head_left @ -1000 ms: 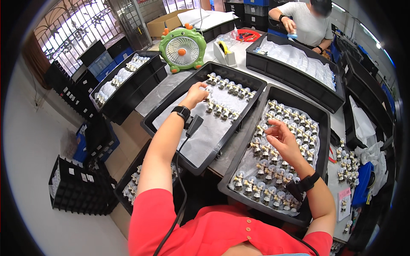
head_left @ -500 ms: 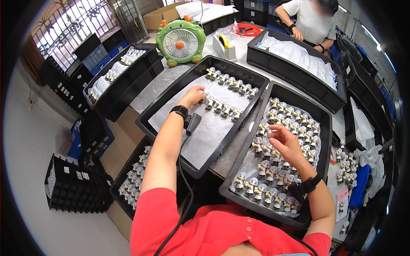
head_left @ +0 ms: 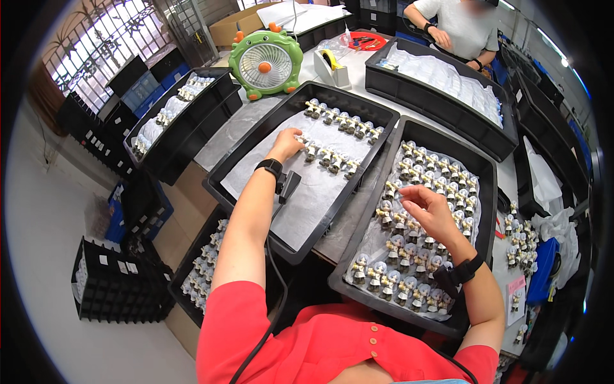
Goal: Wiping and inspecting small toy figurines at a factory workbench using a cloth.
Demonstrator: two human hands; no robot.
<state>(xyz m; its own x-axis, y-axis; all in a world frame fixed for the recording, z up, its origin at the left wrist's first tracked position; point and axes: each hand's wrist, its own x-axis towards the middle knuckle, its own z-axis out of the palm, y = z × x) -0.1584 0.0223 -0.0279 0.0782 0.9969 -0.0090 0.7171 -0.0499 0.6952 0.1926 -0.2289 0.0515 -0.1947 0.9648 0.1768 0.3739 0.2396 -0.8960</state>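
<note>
My left hand (head_left: 288, 143) is over the middle tray (head_left: 238, 158), its fingers closed on a small figurine at the left end of the nearer row. The figurine is mostly hidden by my fingers. Two rows of white-haired figurines (head_left: 327, 158) in pale and dark clothes stand there on a white sheet (head_left: 300, 205). My right hand (head_left: 427, 210) hovers over the right tray (head_left: 489, 185), fingers curved and thumb apart, seemingly with nothing between them. Many similar figurines (head_left: 406, 291) fill that tray in rows on white lining, closest to my right fingertips on its left side.
A green fan (head_left: 265, 64) and a tape dispenser (head_left: 332, 69) stand behind the middle tray. Black bins (head_left: 441, 96) flank the trays, with another figurine tray (head_left: 203, 262) low on the left. Loose figurines (head_left: 521, 240) stand at right. A co-worker (head_left: 457, 29) is at the far side.
My left hand has stayed at the row's left end with little movement. The fingers of my right hand have drawn slightly closer together. The co-worker's hand has lifted from the far bin.
</note>
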